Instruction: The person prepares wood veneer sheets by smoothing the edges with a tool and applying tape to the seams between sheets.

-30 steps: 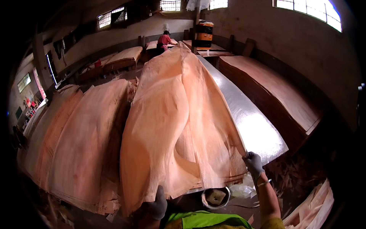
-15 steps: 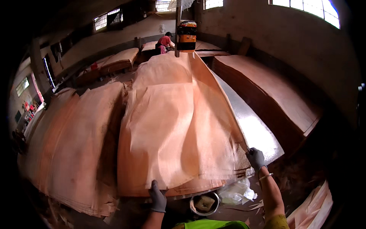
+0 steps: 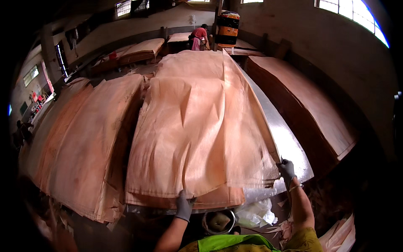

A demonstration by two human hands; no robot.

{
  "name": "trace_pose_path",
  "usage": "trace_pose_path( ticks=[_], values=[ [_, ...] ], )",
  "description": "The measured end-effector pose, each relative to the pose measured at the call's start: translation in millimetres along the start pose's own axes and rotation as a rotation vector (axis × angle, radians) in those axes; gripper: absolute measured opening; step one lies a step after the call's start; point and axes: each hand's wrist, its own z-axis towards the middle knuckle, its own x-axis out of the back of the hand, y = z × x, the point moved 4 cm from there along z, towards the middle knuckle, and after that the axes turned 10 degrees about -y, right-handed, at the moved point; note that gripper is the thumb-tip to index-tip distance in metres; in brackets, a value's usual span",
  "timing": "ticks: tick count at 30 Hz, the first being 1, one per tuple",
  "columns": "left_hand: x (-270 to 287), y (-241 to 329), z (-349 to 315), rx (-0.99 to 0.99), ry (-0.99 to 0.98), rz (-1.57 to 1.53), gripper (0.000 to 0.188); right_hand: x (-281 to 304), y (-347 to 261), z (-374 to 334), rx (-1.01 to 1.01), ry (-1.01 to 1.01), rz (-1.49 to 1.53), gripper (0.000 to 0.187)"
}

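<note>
veneer sheet [image 3: 180, 134], long axis front-to-back

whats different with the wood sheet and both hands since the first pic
The billowing wood sheet has settled flatter, though rippled, over the stack. The left hand, at its near edge, has moved forward and rightward. Unchanged: the right hand grips the right edge; the round bucket stays below.

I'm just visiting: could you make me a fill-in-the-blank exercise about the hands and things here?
The left hand and right hand wear ____ gloves.
Of the hands gripping thin wood, the ____ one is nearer the bucket.
In the picture, the white plastic lies to the bucket's ____.
Missing words: gray; left; right.
</note>
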Motion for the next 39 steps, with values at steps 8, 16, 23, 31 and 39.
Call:
trace_pose_path(
  ticks=[8,16,23,31,39],
  values=[
    [13,-83,-23,-0.033,0.279,-0.058,0.031,-1,125,-22,-0.045,-0.071,0.191,0.021],
    [-65,-98,58,-0.183,0.180,0.021,0.042,23,122,84,-0.060,-0.136,0.313,0.021],
    [-90,-109,6,-0.156,0.168,-0.182,0.032,3,156,92,-0.115,-0.444,0.593,0.014],
    [-133,-208,31,0.083,0.226,0.103,0.031,-27,118,-18,0.043,-0.349,0.283,0.014],
    [-129,-210,69,0.186,0.414,0.781,0.040,-5,142,-105,0.124,-0.252,0.117,0.014]
  ],
)
